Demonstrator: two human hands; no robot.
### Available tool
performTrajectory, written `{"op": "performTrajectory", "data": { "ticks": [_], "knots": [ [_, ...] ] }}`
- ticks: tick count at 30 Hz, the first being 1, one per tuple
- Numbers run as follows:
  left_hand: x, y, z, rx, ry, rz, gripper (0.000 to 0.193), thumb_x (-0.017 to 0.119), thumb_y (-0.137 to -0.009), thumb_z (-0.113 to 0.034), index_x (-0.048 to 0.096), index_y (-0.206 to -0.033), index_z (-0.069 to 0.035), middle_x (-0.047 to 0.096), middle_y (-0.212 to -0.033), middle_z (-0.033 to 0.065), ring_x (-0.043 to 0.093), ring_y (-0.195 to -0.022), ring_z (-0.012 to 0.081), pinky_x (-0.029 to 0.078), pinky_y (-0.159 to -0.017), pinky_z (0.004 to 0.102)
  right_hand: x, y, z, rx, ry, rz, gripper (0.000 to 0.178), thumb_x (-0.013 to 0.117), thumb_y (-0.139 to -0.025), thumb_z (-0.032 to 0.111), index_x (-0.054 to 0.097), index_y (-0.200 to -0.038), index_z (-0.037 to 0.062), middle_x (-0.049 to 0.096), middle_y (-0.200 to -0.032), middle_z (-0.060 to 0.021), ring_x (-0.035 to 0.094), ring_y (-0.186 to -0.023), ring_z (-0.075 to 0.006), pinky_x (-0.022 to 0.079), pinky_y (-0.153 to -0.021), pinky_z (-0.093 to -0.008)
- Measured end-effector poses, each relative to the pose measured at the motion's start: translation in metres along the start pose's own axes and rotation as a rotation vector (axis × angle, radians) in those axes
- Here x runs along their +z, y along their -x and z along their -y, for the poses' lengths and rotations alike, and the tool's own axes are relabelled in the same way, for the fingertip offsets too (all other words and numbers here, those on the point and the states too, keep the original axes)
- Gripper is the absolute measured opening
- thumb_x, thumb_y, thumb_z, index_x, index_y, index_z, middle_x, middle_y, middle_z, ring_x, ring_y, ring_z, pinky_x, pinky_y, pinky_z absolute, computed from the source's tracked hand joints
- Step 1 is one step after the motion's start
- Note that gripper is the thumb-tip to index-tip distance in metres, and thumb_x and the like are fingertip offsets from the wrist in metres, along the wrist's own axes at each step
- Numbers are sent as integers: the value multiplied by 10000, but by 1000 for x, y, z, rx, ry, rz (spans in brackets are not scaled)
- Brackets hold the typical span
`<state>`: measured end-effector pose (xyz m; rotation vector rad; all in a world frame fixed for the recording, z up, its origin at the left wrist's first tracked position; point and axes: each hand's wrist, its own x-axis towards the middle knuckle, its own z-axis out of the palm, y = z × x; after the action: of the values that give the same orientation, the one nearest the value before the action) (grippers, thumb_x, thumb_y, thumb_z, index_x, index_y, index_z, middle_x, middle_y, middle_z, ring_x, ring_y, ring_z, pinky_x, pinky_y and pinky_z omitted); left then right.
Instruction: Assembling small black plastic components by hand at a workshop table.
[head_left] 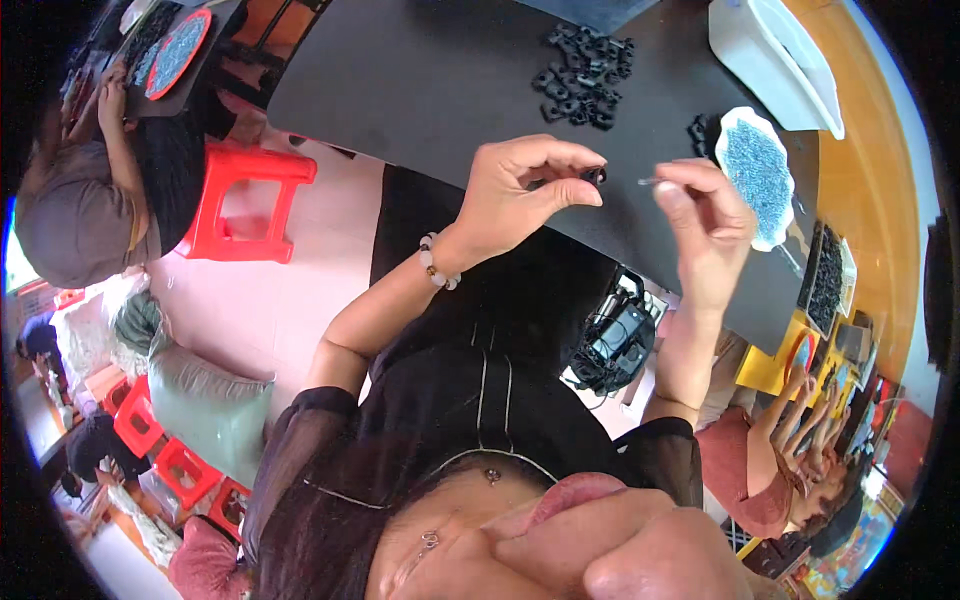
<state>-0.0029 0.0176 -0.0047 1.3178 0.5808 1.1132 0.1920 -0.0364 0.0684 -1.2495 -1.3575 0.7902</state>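
Note:
Between the thumb and forefinger of my left hand is a small black plastic part. My right hand pinches a small, thin metal pin or screw that points left toward the black part, with a gap between the two. Both hands are raised above the near side of the dark table. A heap of similar black parts lies on the table beyond my hands. To the right of my right hand, a white scalloped dish holds many small silvery-blue metal pieces.
At the far right stands a white plastic bin. A few black parts lie beside the dish. A red stool stands on the left, near a seated person. Other people work at the right. A black device with cables is below the table edge.

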Motion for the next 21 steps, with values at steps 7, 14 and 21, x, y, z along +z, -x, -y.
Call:
{"op": "performTrajectory", "data": {
  "ticks": [7,14,21],
  "knots": [
    [-7,3,7,78,-42,8,257,778,-800,-76,712,-1034,8,691,-978,88,655,-874,130,538,-763,245,30,0,-15,-82,103,56,150,747,-809,3,740,-956,30,693,-904,-71,594,-813,-100,466,-720,-229],
    [-12,5,11,122,-82,-12,241,775,-801,-65,708,-1019,13,686,-988,95,650,-865,129,539,-760,246,34,0,-11,-323,422,143,258,751,-768,9,757,-1014,85,698,-912,-71,628,-838,-183,502,-744,-292],
    [-8,3,9,206,27,-262,266,744,-839,-28,659,-1088,16,670,-996,65,630,-851,98,519,-746,210,16,-19,-15,-98,421,66,250,689,-845,62,709,-1093,37,699,-947,-95,619,-752,-159,501,-738,-281]
  ]
}}
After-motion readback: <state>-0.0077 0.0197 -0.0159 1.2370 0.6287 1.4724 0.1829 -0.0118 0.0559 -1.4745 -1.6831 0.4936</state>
